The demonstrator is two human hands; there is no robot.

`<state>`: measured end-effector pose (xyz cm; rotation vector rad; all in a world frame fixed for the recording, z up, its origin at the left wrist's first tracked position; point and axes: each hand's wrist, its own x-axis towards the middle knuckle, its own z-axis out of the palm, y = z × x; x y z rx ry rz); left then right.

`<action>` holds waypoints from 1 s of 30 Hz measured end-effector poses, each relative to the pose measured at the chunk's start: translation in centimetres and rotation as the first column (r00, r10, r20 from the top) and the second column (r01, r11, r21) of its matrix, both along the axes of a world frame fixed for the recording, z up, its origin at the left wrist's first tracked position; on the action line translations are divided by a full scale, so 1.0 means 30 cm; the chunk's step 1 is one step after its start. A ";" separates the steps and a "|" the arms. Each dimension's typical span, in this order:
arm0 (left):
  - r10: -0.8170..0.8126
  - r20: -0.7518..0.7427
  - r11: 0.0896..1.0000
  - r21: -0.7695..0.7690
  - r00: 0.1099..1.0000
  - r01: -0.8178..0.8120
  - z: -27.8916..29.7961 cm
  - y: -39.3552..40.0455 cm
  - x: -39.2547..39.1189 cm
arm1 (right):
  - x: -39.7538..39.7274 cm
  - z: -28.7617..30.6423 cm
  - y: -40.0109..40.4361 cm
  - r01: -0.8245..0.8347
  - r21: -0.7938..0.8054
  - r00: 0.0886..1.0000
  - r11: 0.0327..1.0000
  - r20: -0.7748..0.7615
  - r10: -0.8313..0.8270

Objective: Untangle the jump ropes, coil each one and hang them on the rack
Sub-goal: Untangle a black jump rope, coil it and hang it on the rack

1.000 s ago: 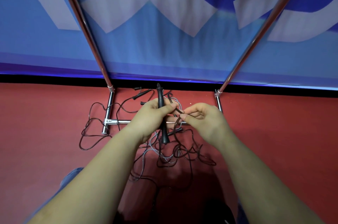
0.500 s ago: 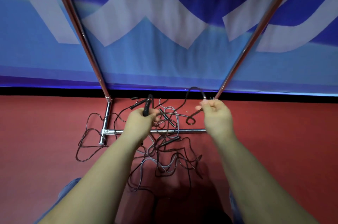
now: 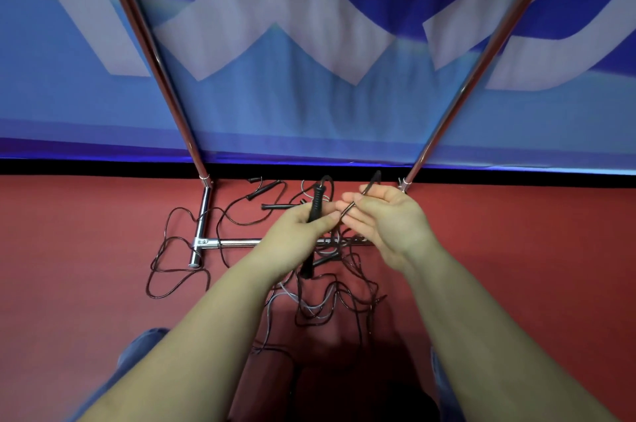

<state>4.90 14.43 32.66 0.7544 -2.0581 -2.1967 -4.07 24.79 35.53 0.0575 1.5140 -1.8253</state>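
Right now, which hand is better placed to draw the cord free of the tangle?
Right. The right hand already pinches the dark cord, while the left hand is occupied gripping the black handle above the tangle.

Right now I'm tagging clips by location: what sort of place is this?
Probably a gym or sports hall: red sports floor, a blue banner along the wall, and jump ropes tangled by a metal rack.

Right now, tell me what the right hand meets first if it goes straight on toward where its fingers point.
Probably the left hand: the right hand points its fingertips left at it, almost touching, though depth is uncertain.
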 end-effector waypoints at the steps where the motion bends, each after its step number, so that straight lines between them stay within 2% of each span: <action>1: -0.009 -0.012 0.998 0.056 1.000 0.009 -0.001 0.003 -0.001 | -0.001 0.001 -0.003 0.025 -0.029 0.999 0.999 0.024 -0.024; 6: -0.007 0.007 0.983 0.184 1.000 0.006 0.008 0.012 -0.005 | -0.006 0.003 -0.002 0.124 -0.083 0.992 0.989 -0.002 -0.124; 10: -0.034 0.033 0.996 0.078 0.999 0.031 0.023 0.013 0.003 | -0.009 0.008 0.005 0.162 -0.132 0.987 0.978 0.008 -0.162; 13: 0.024 0.037 0.997 0.078 0.999 -0.027 0.025 0.008 0.003 | -0.014 0.001 0.006 0.133 -0.129 0.990 0.983 -0.026 -0.138; 14: 0.065 0.045 0.993 0.098 0.997 -0.069 0.029 0.005 0.002 | -0.017 -0.002 0.007 0.093 -0.080 0.992 0.992 -0.083 -0.099; 16: 0.158 0.054 0.976 0.142 0.986 -0.164 0.035 -0.007 -0.001 | -0.018 -0.013 0.008 -0.043 0.133 0.967 0.990 -0.244 0.075; 19: 0.323 0.053 0.921 0.210 0.945 -0.327 0.036 -0.032 -0.006 | 0.009 -0.034 0.007 -0.274 0.386 0.845 0.881 -0.340 0.412; 23: 0.514 0.056 0.811 0.293 0.856 -0.506 0.038 -0.057 -0.014 | 0.024 -0.045 0.015 -0.382 0.465 0.764 0.798 -0.327 0.556; 26: 0.654 0.078 0.676 0.386 0.752 -0.628 0.048 -0.092 -0.013 | 0.034 -0.035 0.021 -0.515 0.471 0.717 0.716 -0.221 0.661; 28: 0.643 0.106 0.655 0.439 0.759 -0.616 0.056 -0.097 -0.010 | 0.043 -0.034 0.018 -0.542 0.432 0.721 0.721 -0.201 0.663; 30: 0.549 0.126 0.712 0.447 0.826 -0.541 0.061 -0.080 -0.011 | 0.041 -0.036 0.012 -0.422 0.438 0.771 0.794 -0.287 0.568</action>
